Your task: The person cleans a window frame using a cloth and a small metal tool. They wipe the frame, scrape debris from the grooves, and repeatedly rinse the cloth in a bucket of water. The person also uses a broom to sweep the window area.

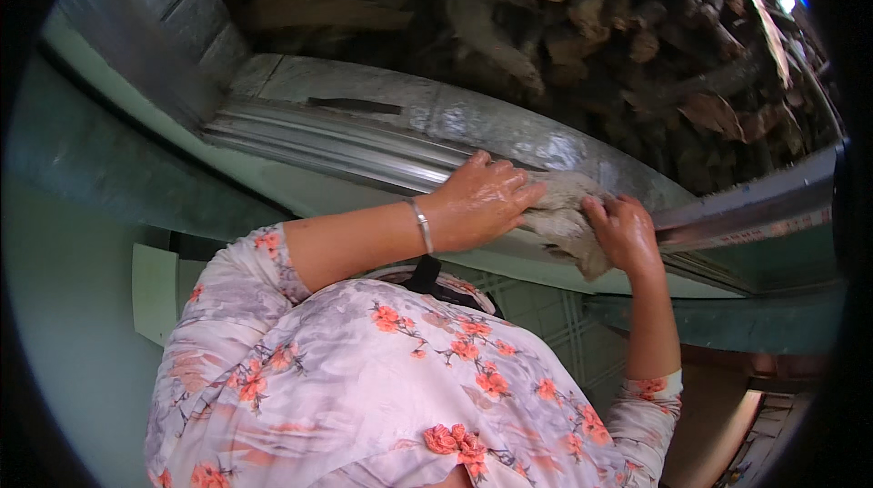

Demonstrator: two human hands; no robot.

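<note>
A wet, greyish cloth lies bunched over the metal window track, and part of it hangs down on my side. My left hand, wet and with a silver bracelet at the wrist, grips the cloth's left end; its fingertips reach over the rails. At the cloth's right side, my right hand holds it between thumb and curled fingers, close to the sliding window frame. Beyond the track, the tiled outer sill shines with water. A dark flat strip rests on that sill to the left.
Stacked firewood fills the space outside the window. A tiled side wall bounds the opening at the left. The sliding frame with its glass stands at the right. A pale green ledge runs along the inner side of the track.
</note>
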